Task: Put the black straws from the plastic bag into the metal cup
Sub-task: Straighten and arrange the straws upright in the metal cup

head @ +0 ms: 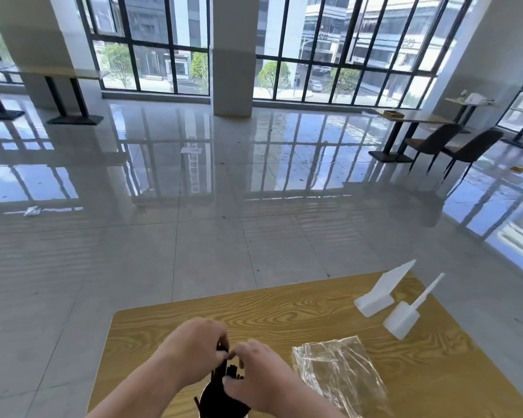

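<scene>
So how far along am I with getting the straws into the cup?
Nearly done, it seems. The plastic bag lies flat on the table and looks empty. The black straws stand in the metal cup, and your left hand and right hand both grip the bundle. What's left is to settle them and let go. The frame cuts off the cup's lower part.

One cup, one bag, two white items (straws too bunched).
</scene>
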### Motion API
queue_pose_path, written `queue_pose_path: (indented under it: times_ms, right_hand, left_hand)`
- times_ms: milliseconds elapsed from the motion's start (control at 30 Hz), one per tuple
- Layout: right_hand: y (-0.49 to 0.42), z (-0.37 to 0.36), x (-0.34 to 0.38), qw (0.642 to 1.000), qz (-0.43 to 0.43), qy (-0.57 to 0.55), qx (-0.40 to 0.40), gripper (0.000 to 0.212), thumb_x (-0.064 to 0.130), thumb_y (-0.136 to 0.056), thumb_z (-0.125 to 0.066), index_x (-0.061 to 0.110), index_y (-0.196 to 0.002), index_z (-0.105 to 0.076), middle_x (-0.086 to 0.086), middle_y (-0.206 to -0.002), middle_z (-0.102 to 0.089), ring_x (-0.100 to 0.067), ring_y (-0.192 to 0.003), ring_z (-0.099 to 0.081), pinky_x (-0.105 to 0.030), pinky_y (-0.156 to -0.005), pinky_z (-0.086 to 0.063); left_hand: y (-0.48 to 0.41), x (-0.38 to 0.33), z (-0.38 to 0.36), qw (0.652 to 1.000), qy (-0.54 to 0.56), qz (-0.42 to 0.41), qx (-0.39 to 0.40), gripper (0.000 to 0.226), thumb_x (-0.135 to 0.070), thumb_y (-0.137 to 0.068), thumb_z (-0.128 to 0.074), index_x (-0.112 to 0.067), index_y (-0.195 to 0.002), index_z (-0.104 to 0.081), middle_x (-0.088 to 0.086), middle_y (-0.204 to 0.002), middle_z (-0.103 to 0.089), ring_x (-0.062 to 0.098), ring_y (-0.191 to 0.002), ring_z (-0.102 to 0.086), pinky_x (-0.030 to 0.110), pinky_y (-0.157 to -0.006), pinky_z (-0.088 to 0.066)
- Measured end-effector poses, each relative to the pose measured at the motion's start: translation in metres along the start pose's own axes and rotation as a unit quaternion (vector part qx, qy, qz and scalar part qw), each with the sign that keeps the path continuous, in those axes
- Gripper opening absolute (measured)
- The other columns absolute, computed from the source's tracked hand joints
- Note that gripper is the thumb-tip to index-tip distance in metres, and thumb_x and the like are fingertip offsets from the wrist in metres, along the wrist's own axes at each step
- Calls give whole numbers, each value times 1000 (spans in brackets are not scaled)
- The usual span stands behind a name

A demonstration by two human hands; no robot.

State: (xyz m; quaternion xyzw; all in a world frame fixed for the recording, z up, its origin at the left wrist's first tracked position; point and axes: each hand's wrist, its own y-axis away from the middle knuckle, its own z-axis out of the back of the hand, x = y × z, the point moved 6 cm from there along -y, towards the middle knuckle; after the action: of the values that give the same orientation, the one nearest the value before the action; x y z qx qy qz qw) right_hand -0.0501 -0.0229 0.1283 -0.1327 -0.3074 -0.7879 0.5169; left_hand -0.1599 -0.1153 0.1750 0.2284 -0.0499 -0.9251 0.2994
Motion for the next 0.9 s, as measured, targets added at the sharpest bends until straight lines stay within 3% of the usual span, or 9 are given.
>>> queue_pose_path:
  times_ms: [67,200,267,367,500,667,733,800,900]
  right_hand:
    - [-2,1,10,1000,13,-21,6,42,52,-86,-64,27,-121,-63,4,-119,-63,-20,-112,-61,-37,-97,-52]
    - [-8,2,20,999,4,-39,7,44,56,-90,-64,26,-123,-62,5,-107,-69,-21,-98,-65,-38,-88,-55]
    - [-10,4,23,999,4,-48,-2,37,55,-96,-60,25,-118,-64,1,-107,-74,-25,-101,-70,-40,-88,-57]
    - [-12,10,27,998,16,-66,-19,25,53,-103,-54,30,-99,-62,5,-91,-68,-22,-85,-67,-38,-76,-54]
    - [-18,21,39,995,69,-68,-39,25,43,-108,-50,26,-98,-66,6,-84,-66,-20,-78,-64,-39,-72,-53]
    - [-33,37,41,982,47,-174,-65,35,38,-109,-53,23,-80,-65,8,-66,-65,-6,-55,-58,-36,-54,-45]
    - [-37,44,39,950,23,-301,-81,41,37,-109,-54,16,-75,-61,1,-61,-55,-13,-51,-48,-35,-54,-39]
    - [-40,51,33,897,-20,-430,-100,40,33,-109,-54,7,-83,-72,-5,-63,-58,-18,-53,-53,-34,-52,-45]
    - [-39,52,25,767,-98,-627,-97,35,27,-108,-55,8,-93,-80,-7,-67,-62,-18,-55,-59,-33,-53,-52]
  left_hand:
    - [2,-2,13,1000,15,6,-10,8,-40,-86,-68,-37,-78,-67,-19,-81,-68,1,-74,-60,17,-58,-40]
    - [5,-9,35,1000,19,8,-19,5,-38,-84,-68,-38,-80,-70,-20,-82,-70,0,-79,-64,18,-66,-48]
    - [7,-9,42,999,29,15,-27,7,-39,-83,-69,-41,-76,-69,-23,-81,-71,-2,-78,-65,16,-65,-48]
    - [11,-6,51,997,52,23,-49,12,-40,-81,-71,-46,-71,-67,-30,-73,-69,-8,-73,-65,11,-57,-40]
    - [16,1,60,980,163,39,-105,10,-44,-83,-76,-45,-88,-68,-30,-78,-71,-3,-67,-67,16,-57,-44]
    - [25,20,56,960,212,71,-168,50,-85,-74,-66,-52,-110,-55,-30,-93,-71,-10,-77,-66,21,-61,-45]
    - [28,31,50,961,180,103,-183,65,-101,-68,-54,-52,-111,-52,-20,-91,-67,-4,-75,-64,23,-58,-42]
    - [32,43,44,954,158,141,-212,79,-109,-62,-43,-46,-110,-51,-15,-92,-61,2,-73,-60,26,-56,-40]
    - [38,58,34,930,185,196,-251,95,-111,-59,-35,-33,-110,-51,-8,-93,-61,4,-77,-56,30,-59,-41]
